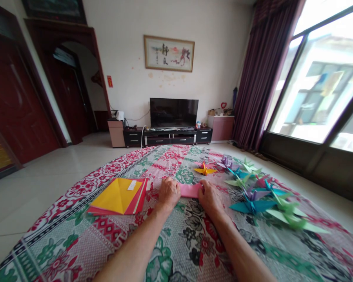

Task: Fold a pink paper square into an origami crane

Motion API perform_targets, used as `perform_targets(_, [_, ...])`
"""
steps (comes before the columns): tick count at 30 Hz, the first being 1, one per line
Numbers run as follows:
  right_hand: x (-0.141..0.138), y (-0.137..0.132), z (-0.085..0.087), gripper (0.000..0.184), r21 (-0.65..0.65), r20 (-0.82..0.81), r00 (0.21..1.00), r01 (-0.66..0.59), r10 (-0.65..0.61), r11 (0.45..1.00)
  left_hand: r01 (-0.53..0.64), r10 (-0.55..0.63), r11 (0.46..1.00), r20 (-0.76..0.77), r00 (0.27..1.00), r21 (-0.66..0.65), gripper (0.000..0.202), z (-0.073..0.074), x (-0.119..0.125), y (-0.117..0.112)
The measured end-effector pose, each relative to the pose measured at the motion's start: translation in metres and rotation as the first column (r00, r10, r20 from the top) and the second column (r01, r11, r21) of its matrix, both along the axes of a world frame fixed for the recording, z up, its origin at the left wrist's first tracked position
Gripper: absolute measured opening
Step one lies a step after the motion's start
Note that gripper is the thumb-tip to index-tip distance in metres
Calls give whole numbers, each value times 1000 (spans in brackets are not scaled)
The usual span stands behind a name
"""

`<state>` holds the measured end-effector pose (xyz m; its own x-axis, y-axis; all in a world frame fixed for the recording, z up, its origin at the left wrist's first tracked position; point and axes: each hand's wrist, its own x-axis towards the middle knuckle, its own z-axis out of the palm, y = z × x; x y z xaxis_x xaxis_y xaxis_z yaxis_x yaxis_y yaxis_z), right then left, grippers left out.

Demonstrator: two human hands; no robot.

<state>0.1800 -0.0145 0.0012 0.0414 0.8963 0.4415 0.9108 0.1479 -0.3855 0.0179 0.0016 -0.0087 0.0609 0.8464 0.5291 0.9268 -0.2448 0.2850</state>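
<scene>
A pink sheet of folded paper (190,190) stretches between my two hands over the patterned tablecloth. My left hand (169,192) is closed on its left end, and my right hand (209,196) grips the right end. Fingers hide both ends of the paper. To the left lies a stack of square coloured paper (114,196), yellow on top, with red and pink sheets beneath. Just beyond my right hand sits a small yellow paper crane (205,169). Several more cranes spread out on the right, among them a blue crane (252,204) and a light green crane (292,215).
A flowered cloth (85,219) covers the round table. A small white piece (132,185) lies on the paper stack. Across the floor stand a television (174,112) and a low black cabinet (159,137). Purple curtains (254,78) and a window are on the right.
</scene>
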Motion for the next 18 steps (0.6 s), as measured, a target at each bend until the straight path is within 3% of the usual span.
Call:
perform_targets(10, [-3, 1, -6, 38, -30, 94, 995, 27, -24, 999, -70, 62, 996, -167, 984, -45, 30, 10, 7, -13])
perform_targets(18, [-3, 1, -5, 48, 16, 78, 995, 63, -64, 998, -91, 90, 996, -120, 989, -5, 25, 10, 8, -15])
